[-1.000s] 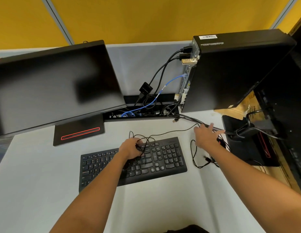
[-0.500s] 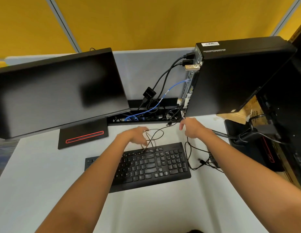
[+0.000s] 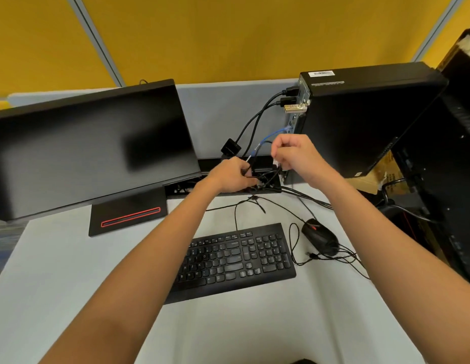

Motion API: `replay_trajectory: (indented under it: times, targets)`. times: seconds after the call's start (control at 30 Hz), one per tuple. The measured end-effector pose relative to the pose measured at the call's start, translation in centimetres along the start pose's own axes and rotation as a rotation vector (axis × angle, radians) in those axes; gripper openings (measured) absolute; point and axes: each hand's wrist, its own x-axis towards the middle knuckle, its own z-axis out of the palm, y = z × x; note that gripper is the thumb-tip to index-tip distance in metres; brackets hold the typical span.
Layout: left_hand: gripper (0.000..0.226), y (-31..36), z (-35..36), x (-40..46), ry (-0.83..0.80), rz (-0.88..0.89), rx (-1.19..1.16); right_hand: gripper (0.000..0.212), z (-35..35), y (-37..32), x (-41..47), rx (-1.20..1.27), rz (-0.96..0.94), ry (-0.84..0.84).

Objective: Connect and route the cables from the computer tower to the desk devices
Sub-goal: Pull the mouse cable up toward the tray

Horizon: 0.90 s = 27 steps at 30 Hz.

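A black computer tower (image 3: 360, 122) stands at the back right of the desk, its rear ports facing left with black cables and a blue cable (image 3: 273, 134) plugged in. My left hand (image 3: 231, 174) grips a bunch of black cables over the cable tray (image 3: 181, 189) at the desk's back edge. My right hand (image 3: 294, 153) is raised beside the tower's rear, fingers curled and pinching something small; what it holds is hidden. A black keyboard (image 3: 236, 258) and a black mouse (image 3: 320, 236) lie on the desk, their thin cables looping loosely.
A black monitor (image 3: 92, 148) on a stand with a red stripe (image 3: 130, 216) fills the left. A small black adapter (image 3: 230, 149) hangs on the cables. More dark equipment and a cardboard box (image 3: 381, 169) crowd the right edge. Yellow partition panels stand behind.
Both hands have moved away from the keyboard toward the back of the desk. The left now grips cables at the tray; the right has risen to the tower's rear. The mouse is uncovered.
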Motion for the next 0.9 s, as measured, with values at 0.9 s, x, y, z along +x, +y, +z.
replay_trajectory:
  times: [0.9]
  targets:
    - [0.023, 2.0, -8.6, -2.1, 0.072, -0.044, -0.429, 0.006, -2.2, -6.8, 1.5, -0.896, -0.129, 0.181]
